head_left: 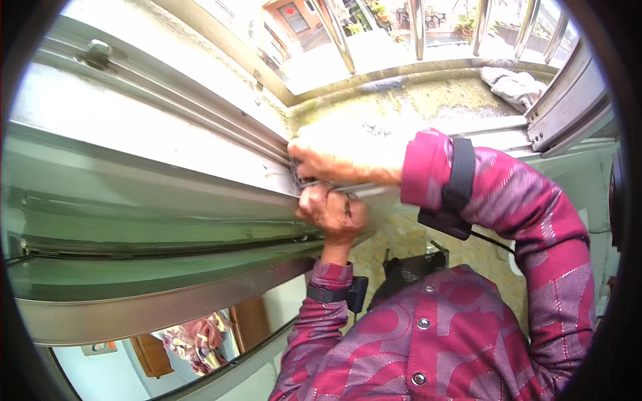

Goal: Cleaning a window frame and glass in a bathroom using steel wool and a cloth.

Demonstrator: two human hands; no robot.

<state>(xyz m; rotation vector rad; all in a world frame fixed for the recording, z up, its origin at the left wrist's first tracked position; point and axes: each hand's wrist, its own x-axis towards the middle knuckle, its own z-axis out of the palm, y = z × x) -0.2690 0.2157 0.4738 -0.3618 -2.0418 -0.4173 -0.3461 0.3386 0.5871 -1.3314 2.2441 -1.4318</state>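
Observation:
An aluminium window frame [221,127] with long grooves runs from the upper left to my hands. Below it lies a green-tinted glass pane [147,207] in a metal sash. My right hand [324,160] reaches across to the frame's end, fingers bent down around something dark and grey, mostly hidden. Just below, my left hand [334,212] is closed in a fist against the end of the sash; what its fingers hold, if anything, is hidden. The two hands nearly touch. A dark strap with a small box circles each forearm.
A concrete ledge [428,93] lies beyond the frame, with metal railing bars [416,30] above it. A crumpled grey cloth [513,88] rests there at the right, near another metal frame [572,100]. A dark object [409,269] stands on the yellowish floor before me.

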